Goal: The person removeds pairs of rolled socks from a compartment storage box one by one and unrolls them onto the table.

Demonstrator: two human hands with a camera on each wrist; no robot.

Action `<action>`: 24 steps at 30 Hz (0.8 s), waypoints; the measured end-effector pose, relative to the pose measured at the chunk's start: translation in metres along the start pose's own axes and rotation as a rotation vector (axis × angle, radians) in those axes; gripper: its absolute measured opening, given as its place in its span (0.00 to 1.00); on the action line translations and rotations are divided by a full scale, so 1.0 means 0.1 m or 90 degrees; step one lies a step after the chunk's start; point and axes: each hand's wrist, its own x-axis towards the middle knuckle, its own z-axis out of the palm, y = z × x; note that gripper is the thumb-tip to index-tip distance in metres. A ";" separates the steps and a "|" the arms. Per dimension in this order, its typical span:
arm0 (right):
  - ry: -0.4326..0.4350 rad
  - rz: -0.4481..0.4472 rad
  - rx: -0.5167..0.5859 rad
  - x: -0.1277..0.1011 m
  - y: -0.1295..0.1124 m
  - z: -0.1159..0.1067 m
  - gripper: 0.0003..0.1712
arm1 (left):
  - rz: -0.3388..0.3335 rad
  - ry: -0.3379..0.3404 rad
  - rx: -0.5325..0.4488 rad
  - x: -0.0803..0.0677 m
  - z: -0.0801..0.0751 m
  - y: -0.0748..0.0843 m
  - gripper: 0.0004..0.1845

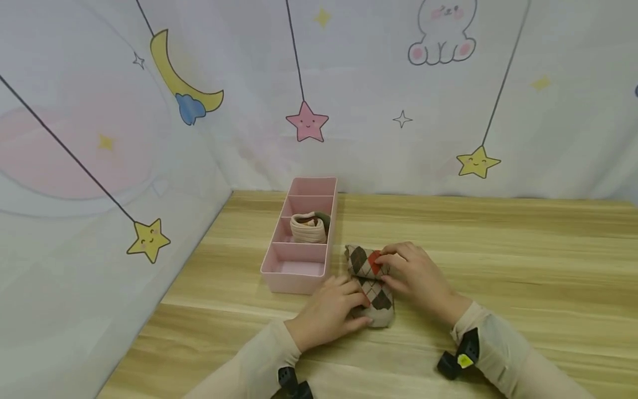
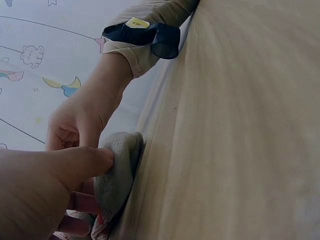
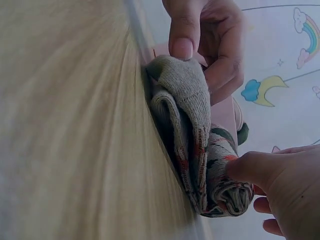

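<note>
rolled sock (image 1: 309,227) — in pink organizer (image 1: 294,275) — third compartment

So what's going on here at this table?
A person is folding a pair of brown argyle socks on the light wooden table. The left hand grips the near end and the right hand pinches the far end. Beside them sits a pink plastic divided organizer box with one rolled beige sock bundle in a middle compartment.
</note>
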 end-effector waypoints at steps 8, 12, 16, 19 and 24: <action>-0.031 0.021 -0.016 0.00 0.02 0.00 0.20 | -0.008 -0.007 -0.005 -0.01 0.01 -0.01 0.12; -0.056 0.052 -0.034 0.01 0.02 0.01 0.23 | -0.013 -0.014 -0.016 -0.02 0.01 -0.01 0.12; -0.076 0.077 -0.045 0.04 0.01 0.02 0.23 | -0.014 -0.009 -0.020 -0.03 0.01 -0.01 0.12; -0.095 0.085 -0.058 0.07 0.01 0.02 0.22 | -0.012 -0.009 -0.019 -0.03 0.01 -0.01 0.12; -0.125 0.098 -0.085 0.11 0.03 0.02 0.23 | -0.012 -0.015 -0.024 -0.03 0.02 -0.01 0.12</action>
